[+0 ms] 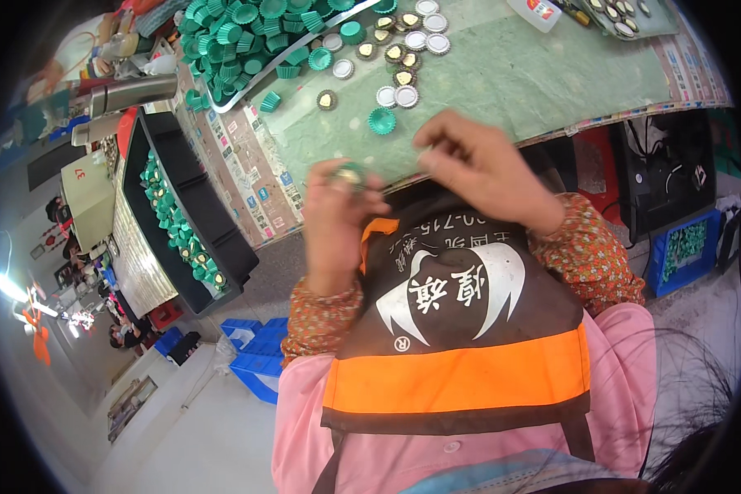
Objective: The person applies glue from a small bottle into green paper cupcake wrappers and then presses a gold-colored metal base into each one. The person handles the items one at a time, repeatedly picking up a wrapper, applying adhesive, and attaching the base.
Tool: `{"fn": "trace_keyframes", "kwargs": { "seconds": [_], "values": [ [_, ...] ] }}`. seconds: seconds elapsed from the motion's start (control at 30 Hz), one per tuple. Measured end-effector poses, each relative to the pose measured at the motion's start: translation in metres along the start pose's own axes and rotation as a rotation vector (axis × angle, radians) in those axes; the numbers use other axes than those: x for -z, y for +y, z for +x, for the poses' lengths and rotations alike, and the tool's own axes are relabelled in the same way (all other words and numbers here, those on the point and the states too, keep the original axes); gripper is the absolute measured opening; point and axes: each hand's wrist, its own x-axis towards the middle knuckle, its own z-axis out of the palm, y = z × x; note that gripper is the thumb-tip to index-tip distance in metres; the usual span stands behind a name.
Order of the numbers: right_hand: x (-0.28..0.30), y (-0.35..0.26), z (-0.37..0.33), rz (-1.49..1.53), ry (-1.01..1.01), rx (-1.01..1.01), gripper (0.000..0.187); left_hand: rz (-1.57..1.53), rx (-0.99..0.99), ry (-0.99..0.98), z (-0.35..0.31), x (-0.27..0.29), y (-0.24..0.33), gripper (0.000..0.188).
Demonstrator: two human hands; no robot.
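A black tray (222, 239) of finished green cups is kept at the left. A small green cup (350, 174) is pinched in the left hand (337, 210), at the desk (502, 82) edge; the right hand (477, 165) grip is curled beside it, contents indiscernible.

The small green cup (350, 174) pinched in the left hand (337, 216) looks like glossy pleated foil, as do the loose green cups (230, 37) heaped on the matt, marbled green tabletop (502, 78). The round caps (397, 56) among them shine like metal, and the apron (461, 329) is matt woven cloth
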Motion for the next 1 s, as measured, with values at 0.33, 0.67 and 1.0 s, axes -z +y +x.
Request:
{"fn": "trace_keyframes", "kwargs": {
  "seconds": [0.33, 0.67, 1.0],
  "values": [
    [0.123, -0.013, 0.046, -0.998, 0.793, 0.416, 0.034, -0.537, -0.451, 0.079, 0.008, 0.163, 0.104, 0.042],
    [0.113, -0.013, 0.068, -1.247, 0.592, 0.266, 0.037, 1.132, -0.573, 0.419, 0.092, 0.062, 0.058, 0.029],
    [0.117, 0.015, 0.05, -0.703, 0.693, 0.38, 0.027, 0.845, -0.483, 0.213, 0.091, 0.05, 0.045, 0.015]
  ]
}}
